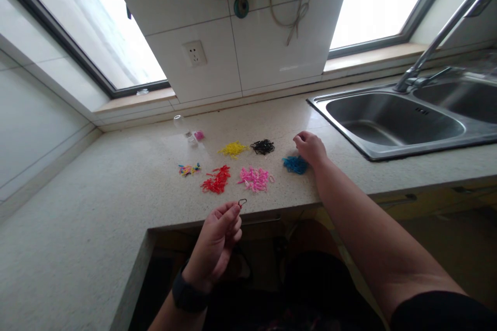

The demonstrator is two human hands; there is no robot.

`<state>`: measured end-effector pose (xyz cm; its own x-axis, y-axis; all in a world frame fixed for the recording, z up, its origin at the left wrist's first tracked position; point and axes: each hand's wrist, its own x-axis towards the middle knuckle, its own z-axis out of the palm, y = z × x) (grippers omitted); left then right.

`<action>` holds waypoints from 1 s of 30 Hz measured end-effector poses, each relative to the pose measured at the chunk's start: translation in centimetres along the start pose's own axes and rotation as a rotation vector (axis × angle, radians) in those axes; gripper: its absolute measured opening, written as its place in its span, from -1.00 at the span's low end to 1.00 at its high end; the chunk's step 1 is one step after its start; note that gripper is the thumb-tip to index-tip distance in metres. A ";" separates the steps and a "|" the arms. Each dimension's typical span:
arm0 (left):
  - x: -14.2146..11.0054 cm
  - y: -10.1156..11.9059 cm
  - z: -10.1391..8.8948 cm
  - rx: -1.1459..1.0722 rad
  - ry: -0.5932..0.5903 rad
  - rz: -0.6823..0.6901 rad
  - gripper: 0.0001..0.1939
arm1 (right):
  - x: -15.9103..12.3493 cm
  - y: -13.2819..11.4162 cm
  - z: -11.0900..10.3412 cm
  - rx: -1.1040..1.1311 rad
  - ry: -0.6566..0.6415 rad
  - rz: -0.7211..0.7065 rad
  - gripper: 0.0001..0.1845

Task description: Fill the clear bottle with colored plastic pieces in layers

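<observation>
My left hand [220, 235] is held in front of the counter's front edge, thumb and finger pinched. A small black loop [243, 201] sticks up from the pinch, with a bit of red below it. My right hand [309, 148] is at the counter just behind a pile of blue loops [295, 164]. Its fingers are drawn together; whatever they hold, if anything, is too small to make out. To the left lie piles of pink loops [255, 179], red loops [216, 180], black loops [263, 146] and yellow loops [233, 149].
A small mixed-colour pile [189, 169] lies at the left. Behind it are a clear plastic container [191, 138] and a pink item [199, 135]. A steel sink [373, 158] with a tap [411, 77] is set into the speckled counter [97, 207] at right.
</observation>
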<state>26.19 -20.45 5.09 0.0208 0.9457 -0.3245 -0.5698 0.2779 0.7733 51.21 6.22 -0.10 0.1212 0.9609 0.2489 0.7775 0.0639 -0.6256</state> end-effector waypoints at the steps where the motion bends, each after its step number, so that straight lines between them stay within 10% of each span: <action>1: 0.1 0.0 0.0 0.003 0.002 0.002 -0.66 | 0.0 0.0 0.0 0.000 -0.003 0.001 -0.71; 9: 4.3 1.5 -0.1 0.317 0.026 0.111 -0.67 | 0.0 -0.1 0.3 -0.034 0.004 -0.005 -0.69; 17: 15.7 4.8 3.0 1.231 -0.009 0.568 -0.68 | 0.2 -0.5 0.1 -0.067 -0.011 0.061 -0.65; 23: 22.7 5.0 5.0 1.476 0.043 0.605 -0.73 | 0.1 -0.7 -0.2 -0.078 -0.020 0.083 -0.64; 30: 22.3 8.0 0.4 1.471 0.109 0.641 -0.64 | 0.2 -0.7 -0.2 -0.070 -0.023 0.088 -0.64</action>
<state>22.37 2.95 4.27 0.0090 0.9663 0.2571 0.7856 -0.1659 0.5960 50.80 6.35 0.57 0.1778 0.9679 0.1778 0.8059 -0.0395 -0.5907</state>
